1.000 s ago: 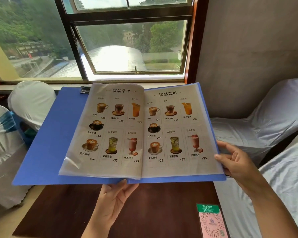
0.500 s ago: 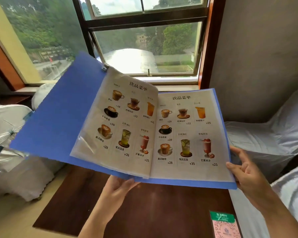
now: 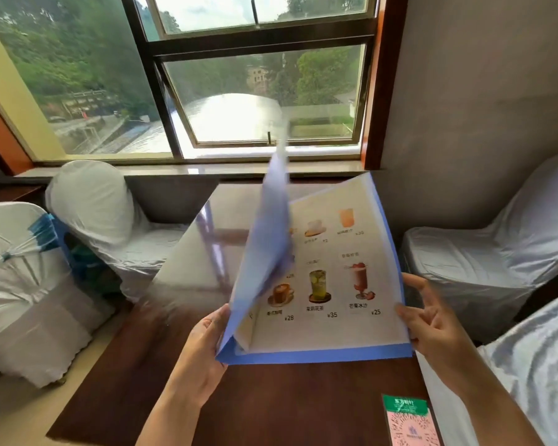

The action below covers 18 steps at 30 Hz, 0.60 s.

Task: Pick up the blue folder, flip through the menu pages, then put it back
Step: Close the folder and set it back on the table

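Two bare hands hold the blue folder up over the dark wooden table, and the table is the anchor for everything else. Beyond its far end stands the big window, with white-covered chairs off the table's left side and right side. The folder sits above the table's middle, between the two hands. Its long axis runs from the person out toward the window, spine along the left edge, bottom edge nearest the person. The back cover lies tilted, its far end raised toward the window. The front cover stands nearly on edge, rising from the spine, blurred, its top corner pointing up at the window. A clear sleeve hangs out to the left, blurred too. The menu page faces up on the right half, showing drinks with prices; its upper left is hidden by the cover.

The left hand is at the folder's near left corner, by the spine, fingers curled round the cover's lower edge and gripping it. The right hand is at the right edge, fingers spread and only loosely bent, thumb on the page's lower right corner; whether the fingers underneath grip cannot be told. Down at the table's near right corner lies a pink card with a green top.
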Motion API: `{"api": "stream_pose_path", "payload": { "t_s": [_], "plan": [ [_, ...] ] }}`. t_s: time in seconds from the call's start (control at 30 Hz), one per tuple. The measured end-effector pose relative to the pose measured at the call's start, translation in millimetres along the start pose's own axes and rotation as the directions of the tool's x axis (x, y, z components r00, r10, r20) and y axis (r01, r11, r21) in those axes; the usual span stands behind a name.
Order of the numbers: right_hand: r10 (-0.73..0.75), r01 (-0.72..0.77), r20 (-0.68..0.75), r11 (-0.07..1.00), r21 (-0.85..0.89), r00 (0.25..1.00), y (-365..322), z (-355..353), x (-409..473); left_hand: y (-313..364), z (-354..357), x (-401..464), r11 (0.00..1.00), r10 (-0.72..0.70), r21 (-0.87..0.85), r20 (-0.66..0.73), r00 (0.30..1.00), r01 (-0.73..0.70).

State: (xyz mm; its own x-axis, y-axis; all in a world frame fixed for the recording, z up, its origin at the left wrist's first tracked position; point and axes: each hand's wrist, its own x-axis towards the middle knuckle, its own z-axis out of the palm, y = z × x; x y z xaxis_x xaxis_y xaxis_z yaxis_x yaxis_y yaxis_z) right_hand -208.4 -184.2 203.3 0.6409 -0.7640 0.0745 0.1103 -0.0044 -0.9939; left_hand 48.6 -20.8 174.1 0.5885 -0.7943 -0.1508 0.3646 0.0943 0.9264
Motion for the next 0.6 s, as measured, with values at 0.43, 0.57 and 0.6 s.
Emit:
{"api": "stream_pose_path", "payload": {
  "t_s": [0.43,0.57,0.6],
  "plan": [
    [0.035,-0.037,-0.037,0.998,-0.060,0.999,-9.8,-2.3,-3.1,-4.1,16.0,-2.2,0.977,0.211,0.023,-0.055,0.976,-0.210],
    [0.027,-0.040,-0.071,0.982,-0.182,0.997,-9.7,-8.1,-3.1,-7.0,10.9,-1.8,0.980,0.189,0.064,-0.021,0.982,-0.188],
    [0.029,-0.044,-0.078,0.977,-0.207,0.997,-8.3,-9.6,-3.2,-7.9,8.6,-0.7,0.985,0.159,0.065,-0.001,0.987,-0.159]
  ]
}}
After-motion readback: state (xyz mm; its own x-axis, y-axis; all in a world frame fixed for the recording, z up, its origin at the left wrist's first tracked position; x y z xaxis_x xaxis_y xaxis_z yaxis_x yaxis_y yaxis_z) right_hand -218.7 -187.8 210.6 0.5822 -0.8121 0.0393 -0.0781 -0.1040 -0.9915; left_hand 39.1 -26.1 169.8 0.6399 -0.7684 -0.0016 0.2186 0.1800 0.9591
